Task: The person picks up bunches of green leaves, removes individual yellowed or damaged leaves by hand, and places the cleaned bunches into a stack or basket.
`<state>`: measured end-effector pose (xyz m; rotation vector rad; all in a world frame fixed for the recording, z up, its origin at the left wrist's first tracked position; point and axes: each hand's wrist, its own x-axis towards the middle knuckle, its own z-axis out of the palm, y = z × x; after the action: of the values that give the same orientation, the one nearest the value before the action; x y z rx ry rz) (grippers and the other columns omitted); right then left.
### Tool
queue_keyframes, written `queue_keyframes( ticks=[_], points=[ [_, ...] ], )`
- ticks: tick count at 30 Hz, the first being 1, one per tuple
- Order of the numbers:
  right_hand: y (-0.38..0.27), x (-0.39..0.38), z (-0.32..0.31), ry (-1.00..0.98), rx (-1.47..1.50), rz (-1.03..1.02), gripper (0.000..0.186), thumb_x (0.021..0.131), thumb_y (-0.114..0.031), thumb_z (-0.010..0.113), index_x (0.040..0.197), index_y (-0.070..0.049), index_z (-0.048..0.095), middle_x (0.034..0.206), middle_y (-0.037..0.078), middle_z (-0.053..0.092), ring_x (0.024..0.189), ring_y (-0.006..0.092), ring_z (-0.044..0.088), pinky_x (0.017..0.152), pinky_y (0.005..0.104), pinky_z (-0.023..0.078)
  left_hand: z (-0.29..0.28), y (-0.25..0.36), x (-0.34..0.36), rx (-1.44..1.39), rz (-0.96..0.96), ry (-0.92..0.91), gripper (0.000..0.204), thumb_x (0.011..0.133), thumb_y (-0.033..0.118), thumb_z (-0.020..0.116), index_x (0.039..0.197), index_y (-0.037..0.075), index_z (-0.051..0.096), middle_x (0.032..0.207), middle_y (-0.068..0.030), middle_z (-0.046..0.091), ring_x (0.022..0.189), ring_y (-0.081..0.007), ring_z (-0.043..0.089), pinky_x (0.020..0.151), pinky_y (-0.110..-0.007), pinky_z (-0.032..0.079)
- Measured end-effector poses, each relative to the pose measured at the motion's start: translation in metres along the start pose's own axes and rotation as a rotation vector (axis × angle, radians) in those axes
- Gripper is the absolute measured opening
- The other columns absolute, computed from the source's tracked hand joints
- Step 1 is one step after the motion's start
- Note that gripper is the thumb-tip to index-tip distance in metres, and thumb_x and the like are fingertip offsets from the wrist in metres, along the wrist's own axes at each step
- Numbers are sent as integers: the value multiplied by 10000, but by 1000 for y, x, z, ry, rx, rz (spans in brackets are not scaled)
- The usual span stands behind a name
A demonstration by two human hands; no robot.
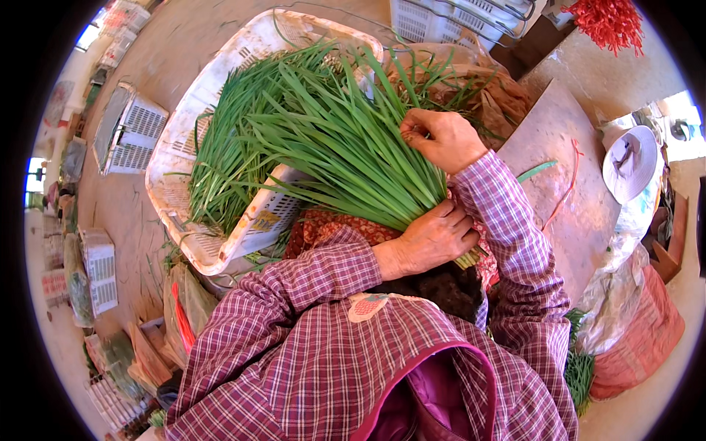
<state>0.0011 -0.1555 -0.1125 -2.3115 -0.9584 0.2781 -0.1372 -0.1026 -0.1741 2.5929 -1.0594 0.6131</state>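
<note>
My left hand [430, 241] is wrapped round the stalk end of a large bunch of garlic chives [346, 140], just in front of my body. The long flat green leaves fan out away from me and to the left, over the rim of a white plastic crate [165, 158]. Beside the bunch's right edge, my right hand [445, 140] is closed, thumb and forefinger pinched; what is between them is too small to make out. More loose chives [228, 147] fill the crate. Pale cut ends stick out below my left hand.
To the right stands a dusty board [566, 176] with a red tie [570, 184] on it. Beyond are a white hat [632, 162], a red sack [640, 331] and a bundle of red ties [607, 22]. White crates [132, 132] stand on the floor at left.
</note>
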Motion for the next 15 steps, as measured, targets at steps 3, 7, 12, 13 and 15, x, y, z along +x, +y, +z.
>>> queue_keyframes(
  ticks=[3,7,12,13,15],
  points=[
    [15,-11,-1,138,149,-79,157,877,-201,617,954,-66,641,758,93,687,683,247,668,639,354,513,-4,-1,0,-33,2,-13,145,767,194,575,884,113,597,893,-33,585,954,-209,570,925,-358,424],
    [11,-31,-13,115,764,132,164,951,-185,596,982,-23,586,823,16,635,648,48,531,575,205,432,-10,-5,2,-52,1,15,127,759,192,581,855,109,586,850,-39,571,921,-219,579,911,-356,436],
    [20,-42,-37,51,1478,130,130,977,-175,559,1012,-51,578,864,-22,572,675,45,494,549,182,420,-12,-7,3,-56,2,73,116,748,190,594,825,105,575,824,-53,564,886,-231,585,855,-350,462],
    [23,-39,-49,34,1652,-16,130,984,-165,546,1017,-44,578,853,-20,564,673,47,497,543,176,422,-15,-7,3,-53,5,69,116,748,190,594,825,105,575,824,-53,564,886,-231,585,855,-350,462],
    [20,-33,-80,127,1668,-117,151,994,-166,529,1033,-28,578,841,-7,556,674,58,503,541,163,431,-24,-9,1,-97,-9,15,122,742,189,600,820,99,574,816,-54,556,885,-227,584,842,-342,469]
  ],
)
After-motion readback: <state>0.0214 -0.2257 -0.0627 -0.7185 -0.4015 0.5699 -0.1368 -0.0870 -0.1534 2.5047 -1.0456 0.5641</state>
